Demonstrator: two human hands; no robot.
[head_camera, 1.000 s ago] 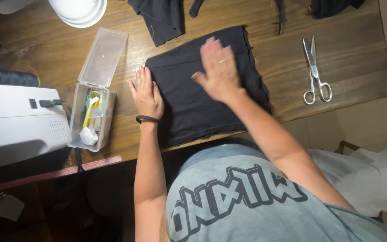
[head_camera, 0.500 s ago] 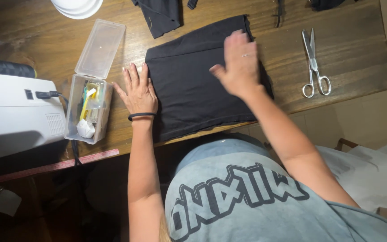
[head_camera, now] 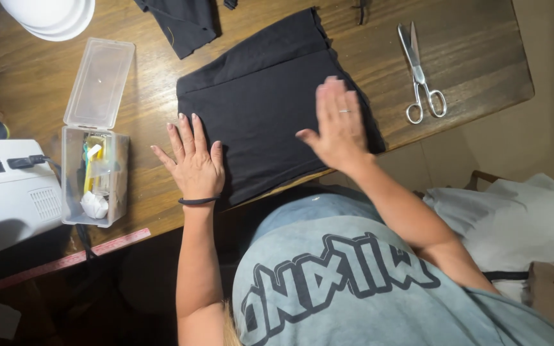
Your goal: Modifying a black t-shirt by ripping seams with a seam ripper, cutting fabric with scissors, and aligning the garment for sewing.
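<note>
Both hands lie flat and fully open, gripping nothing. The left hand (head_camera: pixel 195 166) presses the near-left edge of the folded black cloth (head_camera: pixel 264 102), fingers half on the wooden surface (head_camera: pixel 469 64). The right hand (head_camera: pixel 340 127) rests palm-down on the cloth's right part. The cloth sits between and just beyond the hands, its near edge at the surface's rim. Scissors (head_camera: pixel 421 77) lie well right of the right hand; an open clear plastic box (head_camera: pixel 94 160) stands left of the left hand. Uneven pressure could bunch the folds or drag the cloth over the rim.
</note>
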